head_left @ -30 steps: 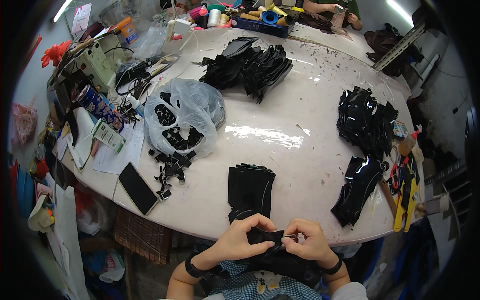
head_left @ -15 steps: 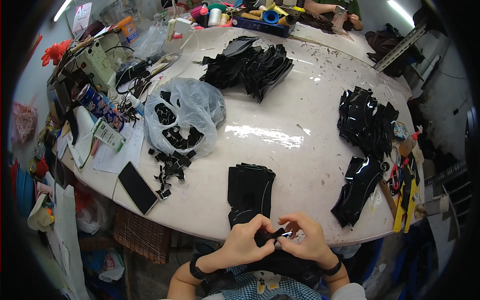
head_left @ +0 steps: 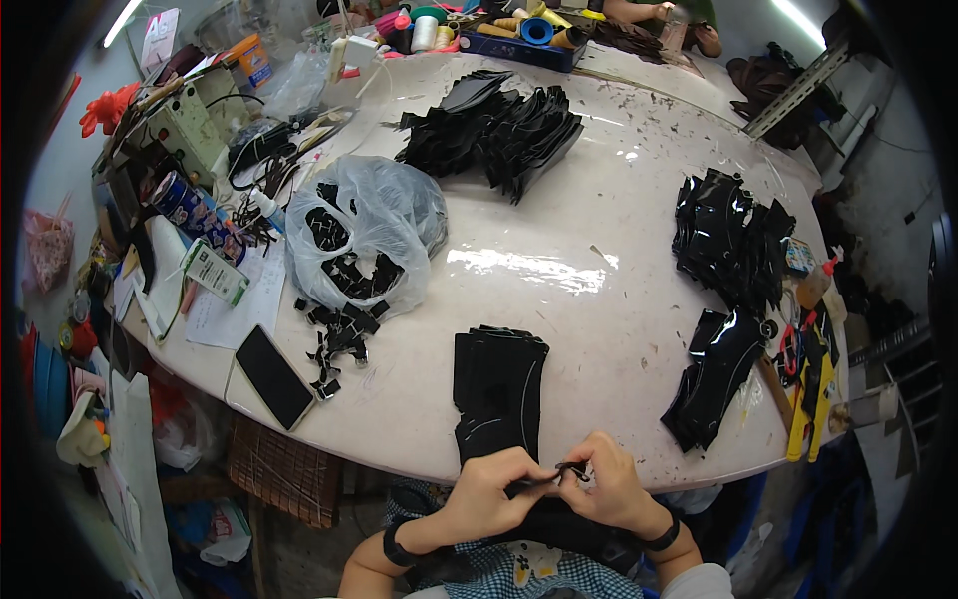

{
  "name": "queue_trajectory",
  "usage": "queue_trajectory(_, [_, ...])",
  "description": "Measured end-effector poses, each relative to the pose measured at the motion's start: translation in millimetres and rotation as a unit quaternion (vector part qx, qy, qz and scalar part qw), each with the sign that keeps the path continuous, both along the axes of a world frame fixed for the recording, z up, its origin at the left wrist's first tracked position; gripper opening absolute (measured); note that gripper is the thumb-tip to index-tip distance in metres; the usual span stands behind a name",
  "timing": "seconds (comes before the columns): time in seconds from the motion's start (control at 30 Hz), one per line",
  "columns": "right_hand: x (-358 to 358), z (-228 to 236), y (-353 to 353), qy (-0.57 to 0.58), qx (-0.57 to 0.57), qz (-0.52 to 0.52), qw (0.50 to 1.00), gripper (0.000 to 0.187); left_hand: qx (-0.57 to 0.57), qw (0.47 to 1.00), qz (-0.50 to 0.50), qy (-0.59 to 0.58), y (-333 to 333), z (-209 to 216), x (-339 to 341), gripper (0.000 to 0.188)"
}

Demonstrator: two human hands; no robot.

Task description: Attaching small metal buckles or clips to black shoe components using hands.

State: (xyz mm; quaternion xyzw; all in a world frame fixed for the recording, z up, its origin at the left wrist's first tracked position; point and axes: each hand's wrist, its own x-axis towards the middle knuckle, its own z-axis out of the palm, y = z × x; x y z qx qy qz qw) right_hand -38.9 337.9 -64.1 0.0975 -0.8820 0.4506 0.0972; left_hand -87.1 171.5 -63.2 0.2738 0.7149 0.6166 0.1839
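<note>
At the table's front edge, both my hands are closed on one black glossy sheet-like piece (head_left: 571, 469). Its narrow end bends into a small loop between my fingertips. My left hand (head_left: 496, 487) pinches it from the left, thumb against fingers. My right hand (head_left: 611, 484) pinches the looped end. Most of the piece is hidden behind my hands. Just beyond my left hand lies a neat stack of black shaped pieces (head_left: 499, 384).
A plastic bag (head_left: 419, 215) of small black pieces stands left, with loose bits (head_left: 344, 334) spilled beside a phone (head_left: 274, 375). Black stacks lie at the back (head_left: 489, 130) and right (head_left: 733, 240), near yellow-handled tools (head_left: 810, 409). Another person's hand (head_left: 707, 40) shows at the far edge.
My fingertips have shifted on the black piece, and its end now shows as a dark loop where a shiny bit showed before. My right hand has drawn closer to the left.
</note>
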Motion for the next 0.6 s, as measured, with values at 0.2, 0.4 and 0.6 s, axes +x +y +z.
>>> queue_trajectory(0.2, [2,-3,5,-0.024,-0.062,-0.014,0.998,0.020,0.026,0.998,-0.027,0.046,2,6,6,0.014])
queue_trajectory(0.4, [9,4,11,-0.115,-0.154,0.024,0.981,0.019,0.142,0.951,-0.113,-0.252,0,-14,-16,0.016])
queue_trajectory(0.6, [15,2,6,-0.174,-0.331,-0.019,0.927,0.018,0.057,0.990,-0.113,-0.054,3,-14,-15,0.015])
